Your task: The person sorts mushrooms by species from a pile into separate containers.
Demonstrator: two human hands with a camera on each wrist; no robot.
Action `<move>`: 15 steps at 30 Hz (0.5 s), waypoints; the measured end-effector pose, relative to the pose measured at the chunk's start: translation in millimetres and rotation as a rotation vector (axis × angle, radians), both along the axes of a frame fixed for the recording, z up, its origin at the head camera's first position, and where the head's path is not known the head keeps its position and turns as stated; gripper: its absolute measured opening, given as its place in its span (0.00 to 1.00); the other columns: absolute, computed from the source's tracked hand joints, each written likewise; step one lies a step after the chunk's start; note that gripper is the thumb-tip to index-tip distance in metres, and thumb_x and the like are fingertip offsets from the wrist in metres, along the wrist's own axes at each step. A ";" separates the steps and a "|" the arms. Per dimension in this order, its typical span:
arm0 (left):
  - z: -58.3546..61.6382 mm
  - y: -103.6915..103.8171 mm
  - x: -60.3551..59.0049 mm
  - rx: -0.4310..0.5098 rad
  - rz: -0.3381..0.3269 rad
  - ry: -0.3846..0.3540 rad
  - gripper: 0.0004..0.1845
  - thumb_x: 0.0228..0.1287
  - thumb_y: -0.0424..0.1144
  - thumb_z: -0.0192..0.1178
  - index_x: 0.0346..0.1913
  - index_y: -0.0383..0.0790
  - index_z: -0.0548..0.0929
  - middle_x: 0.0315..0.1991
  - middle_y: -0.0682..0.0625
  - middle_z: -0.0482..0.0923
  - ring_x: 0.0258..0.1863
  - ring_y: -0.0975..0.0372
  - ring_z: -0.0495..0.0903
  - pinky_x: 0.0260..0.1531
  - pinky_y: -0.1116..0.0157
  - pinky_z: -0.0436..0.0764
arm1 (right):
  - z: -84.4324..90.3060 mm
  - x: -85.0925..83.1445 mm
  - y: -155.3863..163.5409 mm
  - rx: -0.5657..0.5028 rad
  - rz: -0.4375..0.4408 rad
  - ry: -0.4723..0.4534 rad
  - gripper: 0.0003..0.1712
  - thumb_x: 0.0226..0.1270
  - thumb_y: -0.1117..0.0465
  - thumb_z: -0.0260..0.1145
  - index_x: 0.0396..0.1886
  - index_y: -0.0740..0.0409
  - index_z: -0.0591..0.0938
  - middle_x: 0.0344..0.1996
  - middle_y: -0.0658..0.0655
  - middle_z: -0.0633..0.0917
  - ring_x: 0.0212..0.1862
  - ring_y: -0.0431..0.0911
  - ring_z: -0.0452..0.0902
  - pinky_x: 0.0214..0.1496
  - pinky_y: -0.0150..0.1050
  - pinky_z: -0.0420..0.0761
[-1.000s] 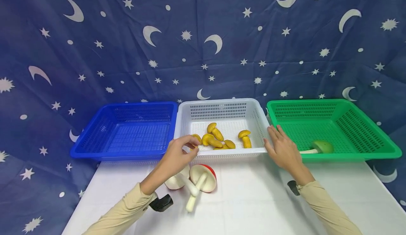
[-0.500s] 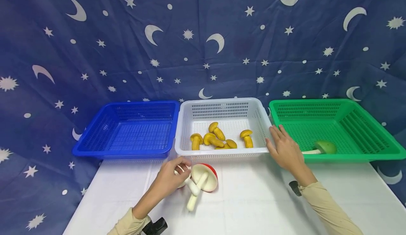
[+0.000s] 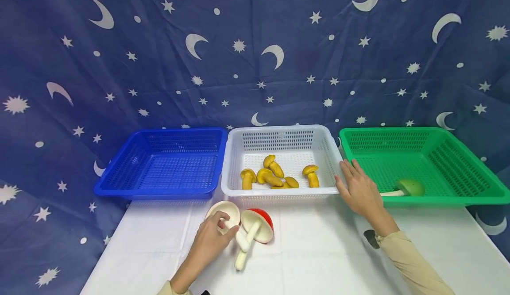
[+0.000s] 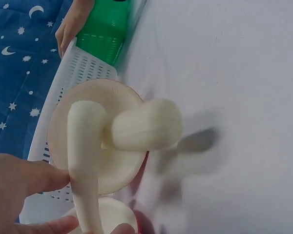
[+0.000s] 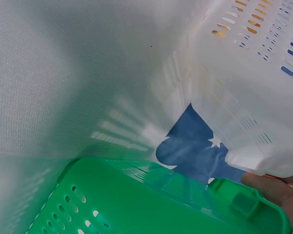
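Note:
Two toy mushrooms with pale undersides and white stems lie on the white cloth, their stems crossing. My left hand (image 3: 211, 242) pinches the stem of the left mushroom (image 3: 225, 209) near its cap; in the left wrist view the thumb and fingers lie on either side of that stem (image 4: 85, 141). The other, a red-capped mushroom (image 3: 266, 231), lies tilted just to its right. My right hand (image 3: 360, 193) rests with straight fingers on the right rim of the white basket (image 3: 283, 192), beside the green basket (image 3: 442, 201). Only its fingertips show in the right wrist view.
Several yellow mushrooms (image 3: 269, 178) lie in the white basket. A green-capped mushroom (image 3: 411, 188) lies in the green basket, and a blue basket (image 3: 159, 194) stands at the left. Behind them hangs a dark blue star-and-moon cloth (image 3: 239, 74).
My left hand has drawn back from above the white basket, leaving a yellow mushroom standing there, and has come down to the left mushroom's stem. My right hand stays at the basket rim.

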State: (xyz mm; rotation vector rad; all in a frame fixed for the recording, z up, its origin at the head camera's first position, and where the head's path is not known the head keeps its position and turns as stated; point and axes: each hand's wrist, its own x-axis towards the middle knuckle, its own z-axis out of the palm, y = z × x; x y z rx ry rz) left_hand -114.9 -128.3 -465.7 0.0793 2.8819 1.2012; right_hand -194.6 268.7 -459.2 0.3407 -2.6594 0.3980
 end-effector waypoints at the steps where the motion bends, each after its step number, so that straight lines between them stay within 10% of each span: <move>1: -1.2 -0.6 1.9 0.021 0.005 -0.004 0.20 0.55 0.47 0.67 0.46 0.38 0.78 0.34 0.46 0.75 0.20 0.65 0.73 0.24 0.65 0.72 | -0.3 0.6 -0.3 0.000 0.000 -0.003 0.30 0.70 0.53 0.53 0.63 0.71 0.70 0.61 0.70 0.71 0.66 0.66 0.59 0.58 0.65 0.66; 15: -7.2 -9.5 12.9 0.388 0.085 -0.073 0.22 0.46 0.24 0.67 0.48 0.29 0.77 0.41 0.38 0.76 0.25 0.58 0.82 0.19 0.64 0.82 | 0.5 2.1 -3.2 0.004 -0.006 0.000 0.30 0.71 0.52 0.52 0.63 0.70 0.70 0.61 0.70 0.71 0.65 0.66 0.60 0.56 0.66 0.67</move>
